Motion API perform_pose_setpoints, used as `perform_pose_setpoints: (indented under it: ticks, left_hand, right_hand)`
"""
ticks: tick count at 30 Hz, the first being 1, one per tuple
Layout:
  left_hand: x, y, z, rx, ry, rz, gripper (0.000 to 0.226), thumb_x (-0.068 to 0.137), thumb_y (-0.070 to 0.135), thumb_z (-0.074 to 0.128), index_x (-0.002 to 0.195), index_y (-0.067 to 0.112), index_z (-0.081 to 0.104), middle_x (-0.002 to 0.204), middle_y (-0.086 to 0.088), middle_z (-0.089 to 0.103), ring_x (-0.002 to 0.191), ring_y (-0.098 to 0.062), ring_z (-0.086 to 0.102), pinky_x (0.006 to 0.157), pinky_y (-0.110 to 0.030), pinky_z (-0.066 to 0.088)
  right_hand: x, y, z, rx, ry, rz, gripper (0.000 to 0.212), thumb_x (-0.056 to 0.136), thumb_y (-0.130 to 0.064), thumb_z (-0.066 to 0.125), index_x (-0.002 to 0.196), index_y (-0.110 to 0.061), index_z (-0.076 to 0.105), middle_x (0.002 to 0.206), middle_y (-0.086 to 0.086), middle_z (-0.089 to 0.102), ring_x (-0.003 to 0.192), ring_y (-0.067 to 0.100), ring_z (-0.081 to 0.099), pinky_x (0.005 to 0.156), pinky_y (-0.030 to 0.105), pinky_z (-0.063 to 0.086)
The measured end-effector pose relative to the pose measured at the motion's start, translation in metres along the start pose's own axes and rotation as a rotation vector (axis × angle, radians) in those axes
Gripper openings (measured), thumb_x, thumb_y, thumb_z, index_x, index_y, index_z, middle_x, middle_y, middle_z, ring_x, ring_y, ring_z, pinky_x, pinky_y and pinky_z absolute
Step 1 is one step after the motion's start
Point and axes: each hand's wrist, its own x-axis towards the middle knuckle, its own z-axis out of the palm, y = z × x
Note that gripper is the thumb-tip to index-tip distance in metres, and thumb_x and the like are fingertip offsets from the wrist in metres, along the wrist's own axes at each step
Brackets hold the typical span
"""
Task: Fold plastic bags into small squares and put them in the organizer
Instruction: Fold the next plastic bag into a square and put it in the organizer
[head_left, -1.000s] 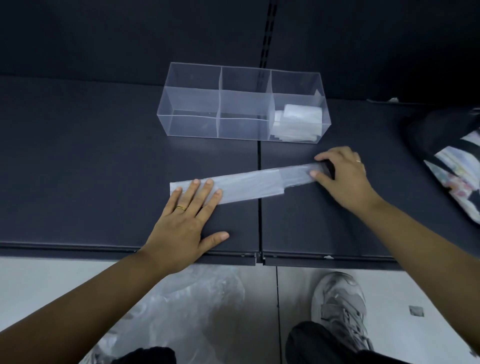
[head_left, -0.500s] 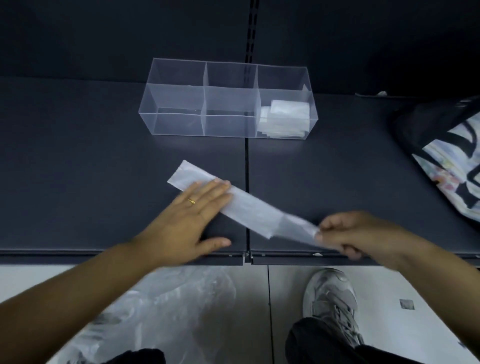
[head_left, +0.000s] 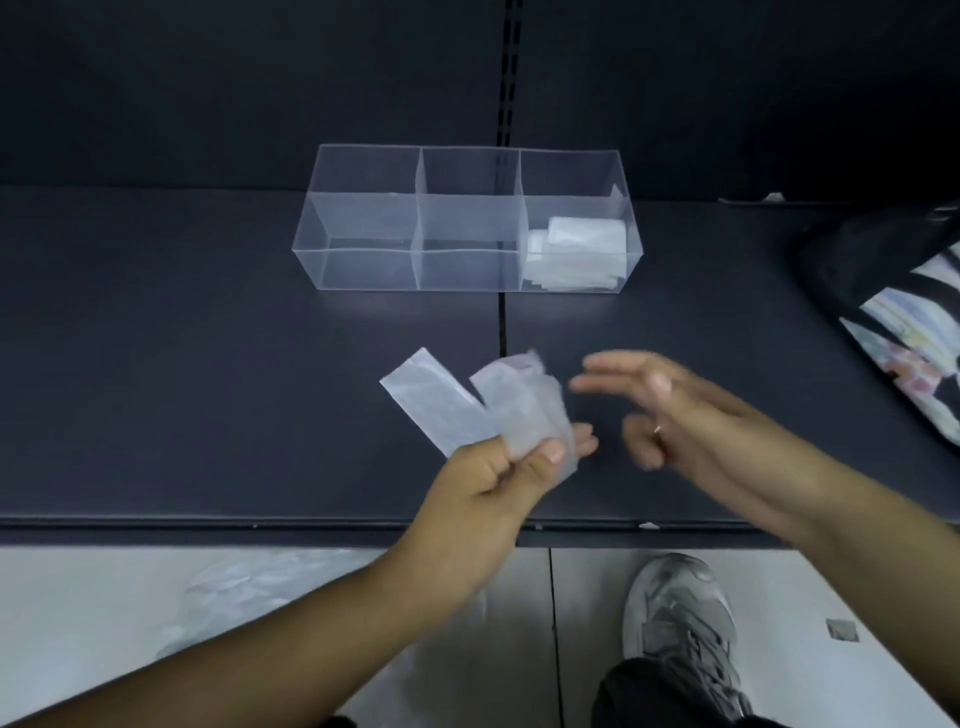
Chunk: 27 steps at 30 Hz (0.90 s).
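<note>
A translucent plastic bag strip (head_left: 441, 400), folded over on itself into a V, is pinched at the fold by my left hand (head_left: 498, 470) near the middle of the dark shelf (head_left: 182, 374). Its two ends point up and away from me. Just right of the bag, my right hand (head_left: 670, 410) is blurred, fingers spread and holding nothing. The clear three-compartment organizer (head_left: 363, 270) stands at the back of the shelf. Folded white bags (head_left: 576, 254) lie in its right compartment; the left and middle compartments hold nothing.
A black and patterned bag (head_left: 893, 312) lies at the shelf's right edge. Below the shelf's front edge, crumpled clear plastic (head_left: 249, 597) lies on the pale floor at left, and a grey shoe (head_left: 675, 618) stands at right.
The strip lay flat under my left palm with my right hand pulling its right end. Now that end is folded over, my left hand pinches the fold, and my right hand has let go.
</note>
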Motion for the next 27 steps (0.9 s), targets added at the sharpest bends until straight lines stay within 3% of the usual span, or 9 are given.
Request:
perform_pose_setpoints:
  ticks: [3, 5, 9, 16, 19, 21, 22, 24, 27]
  left_hand:
    - [0.009, -0.001, -0.014, -0.111, 0.021, -0.103, 0.036, 0.087, 0.038, 0.052, 0.113, 0.022, 0.07, 0.112, 0.002, 0.072, 0.106, -0.014, 0.065, 0.095, -0.027, 0.048]
    - [0.013, -0.007, -0.022, -0.223, 0.029, -0.174, 0.036, 0.088, 0.035, 0.053, 0.116, 0.018, 0.068, 0.115, -0.002, 0.07, 0.111, -0.019, 0.064, 0.102, -0.039, 0.045]
    - [0.026, -0.023, -0.038, -0.287, 0.126, -0.26, 0.026, 0.098, 0.02, 0.047, 0.115, 0.015, 0.067, 0.113, -0.005, 0.071, 0.11, -0.018, 0.065, 0.094, -0.035, 0.049]
    - [0.059, -0.025, -0.078, -0.168, 0.502, -0.287, 0.021, 0.098, 0.013, 0.052, 0.091, 0.007, 0.071, 0.09, -0.011, 0.072, 0.072, -0.015, 0.07, 0.058, -0.019, 0.055]
    - [0.063, -0.023, -0.094, -0.027, 0.639, -0.141, 0.021, 0.099, 0.007, 0.049, 0.108, 0.001, 0.066, 0.09, -0.01, 0.07, 0.075, -0.015, 0.068, 0.066, -0.019, 0.056]
    - [0.053, -0.024, -0.097, 0.421, 0.682, 0.12, 0.021, 0.097, 0.009, 0.053, 0.112, 0.008, 0.066, 0.098, -0.002, 0.069, 0.087, -0.009, 0.065, 0.082, -0.013, 0.049]
    - [0.045, -0.026, -0.091, 0.655, 0.618, 0.288, 0.021, 0.095, 0.01, 0.055, 0.112, 0.011, 0.067, 0.104, 0.001, 0.067, 0.093, -0.007, 0.061, 0.088, -0.011, 0.044]
    - [0.027, -0.037, -0.07, 0.917, 0.281, 0.501, 0.027, 0.091, 0.023, 0.057, 0.115, 0.013, 0.064, 0.115, -0.001, 0.064, 0.105, -0.01, 0.054, 0.096, -0.014, 0.036]
    - [0.007, -0.058, -0.044, 1.205, -0.057, 0.504, 0.07, 0.081, 0.057, 0.058, 0.132, 0.01, 0.053, 0.135, -0.003, 0.054, 0.125, -0.015, 0.045, 0.109, -0.027, 0.035]
  right_hand:
    - [0.018, 0.019, 0.014, 0.032, -0.277, 0.063, 0.059, 0.085, -0.028, 0.068, 0.137, -0.012, 0.045, 0.109, -0.003, 0.065, 0.061, 0.008, 0.045, 0.059, 0.02, 0.041]
    - [0.028, 0.034, 0.026, -0.087, -0.206, 0.12, 0.039, 0.088, -0.006, 0.066, 0.125, -0.005, 0.054, 0.098, 0.005, 0.067, 0.064, 0.007, 0.051, 0.057, 0.021, 0.041]
    - [0.039, 0.051, 0.036, -0.245, 0.067, 0.238, 0.003, 0.087, -0.007, 0.067, 0.09, -0.006, 0.066, 0.066, 0.007, 0.066, 0.042, 0.009, 0.048, 0.046, 0.022, 0.041]
    - [0.043, 0.052, 0.041, -0.295, 0.208, 0.307, 0.002, 0.084, -0.007, 0.069, 0.083, -0.006, 0.068, 0.06, 0.008, 0.069, 0.037, 0.011, 0.051, 0.037, 0.02, 0.037]
    - [0.047, 0.05, 0.041, -0.29, 0.21, 0.342, 0.002, 0.083, -0.006, 0.07, 0.082, -0.006, 0.068, 0.064, 0.009, 0.071, 0.039, 0.012, 0.055, 0.036, 0.02, 0.035]
    - [0.049, 0.048, 0.041, -0.305, 0.202, 0.364, 0.002, 0.082, -0.007, 0.071, 0.081, -0.007, 0.069, 0.064, 0.007, 0.071, 0.04, 0.012, 0.056, 0.036, 0.019, 0.034]
    - [0.051, 0.047, 0.041, -0.312, 0.198, 0.374, 0.003, 0.082, -0.008, 0.071, 0.081, -0.007, 0.069, 0.062, 0.005, 0.071, 0.04, 0.012, 0.056, 0.036, 0.019, 0.034]
    - [0.054, 0.045, 0.04, -0.327, 0.181, 0.389, 0.005, 0.081, -0.01, 0.072, 0.08, -0.008, 0.068, 0.056, 0.002, 0.068, 0.039, 0.01, 0.055, 0.036, 0.019, 0.033]
    - [0.054, 0.039, 0.04, -0.306, 0.139, 0.432, 0.008, 0.083, -0.015, 0.072, 0.082, -0.008, 0.068, 0.053, -0.003, 0.065, 0.039, 0.007, 0.053, 0.036, 0.017, 0.033]
